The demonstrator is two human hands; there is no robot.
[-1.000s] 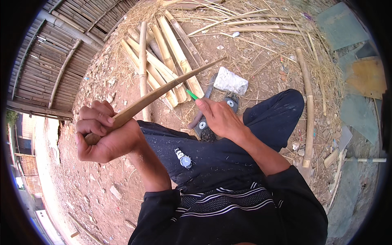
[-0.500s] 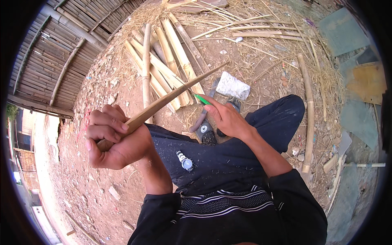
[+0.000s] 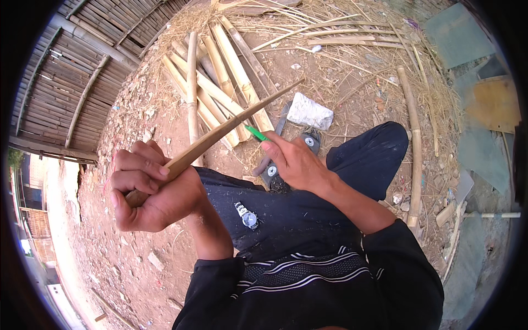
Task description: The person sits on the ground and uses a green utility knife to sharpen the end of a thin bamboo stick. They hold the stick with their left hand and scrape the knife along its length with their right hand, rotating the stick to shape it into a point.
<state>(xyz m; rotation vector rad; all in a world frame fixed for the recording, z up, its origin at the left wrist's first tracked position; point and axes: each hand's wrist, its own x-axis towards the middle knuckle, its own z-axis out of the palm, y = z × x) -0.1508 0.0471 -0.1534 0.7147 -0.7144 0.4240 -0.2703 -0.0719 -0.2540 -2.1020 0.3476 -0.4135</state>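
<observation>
My left hand [image 3: 157,190] is closed round the near end of a long split bamboo strip [image 3: 220,135], which slants up and away to the right. My right hand [image 3: 297,162] grips a slim bright green pen-like tool [image 3: 256,132]; its exact kind cannot be made out. The tool's tip is at the underside of the strip, near its middle; I cannot tell whether they touch. A silver wristwatch [image 3: 249,220] lies on my dark trousers. Below the strip's far end, a curved knife [image 3: 284,119] with a brown handle lies near my shoes, partly hidden by my right hand.
A whitish block [image 3: 311,111] sits beyond my feet. Split bamboo pieces [image 3: 235,60] are piled ahead, and thin strips [image 3: 352,41] lie farther right. A bamboo pole [image 3: 413,148] rests right of my knee. At left stands a bamboo slat wall [image 3: 71,82]; grey sheets [image 3: 461,37] lie at right.
My right hand and the green tool have slid left along the strip, closer to my left hand. My left hand keeps its grip; the whole view has shifted slightly.
</observation>
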